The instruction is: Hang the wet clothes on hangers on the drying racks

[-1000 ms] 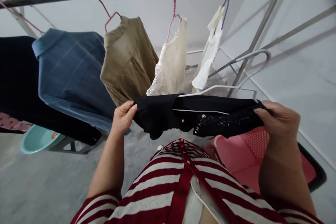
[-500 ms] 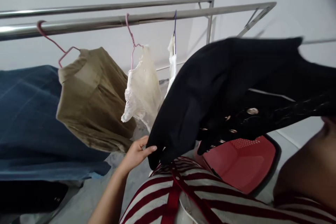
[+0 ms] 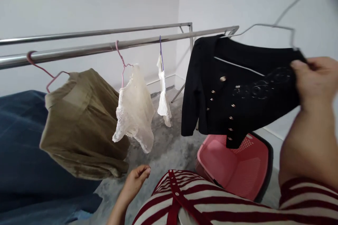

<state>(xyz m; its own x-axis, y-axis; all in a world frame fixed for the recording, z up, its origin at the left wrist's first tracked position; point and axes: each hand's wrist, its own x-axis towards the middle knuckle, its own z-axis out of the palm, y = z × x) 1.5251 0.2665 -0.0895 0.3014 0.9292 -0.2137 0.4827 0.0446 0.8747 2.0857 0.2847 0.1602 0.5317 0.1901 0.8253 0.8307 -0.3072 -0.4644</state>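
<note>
A black jacket (image 3: 211, 74) with gold-coloured buttons and a dark shiny trim hangs on a thin metal hanger (image 3: 274, 26), whose hook points up and is off the rail. My right hand (image 3: 317, 81) grips the jacket at its shoulder, near the hanger's right end. Down in front of my striped top, my left hand (image 3: 136, 181) is apart from the jacket, fingers curled together with nothing visible in them. Nearest to it are the olive shirt (image 3: 81, 123) and a cream lace top (image 3: 136, 109), both on pink hangers.
Two metal rails (image 3: 87, 51) run across the view to the right. Also hanging there are a narrow white garment (image 3: 163, 95) on a purple hanger and a dark blue cloth (image 3: 21, 140). A pink basket (image 3: 224, 161) sits on the grey floor below the jacket.
My left hand has let go of the black jacket and dropped a little. The jacket has swung from lying sideways to hanging down, and its hanger and my right hand have come into view.
</note>
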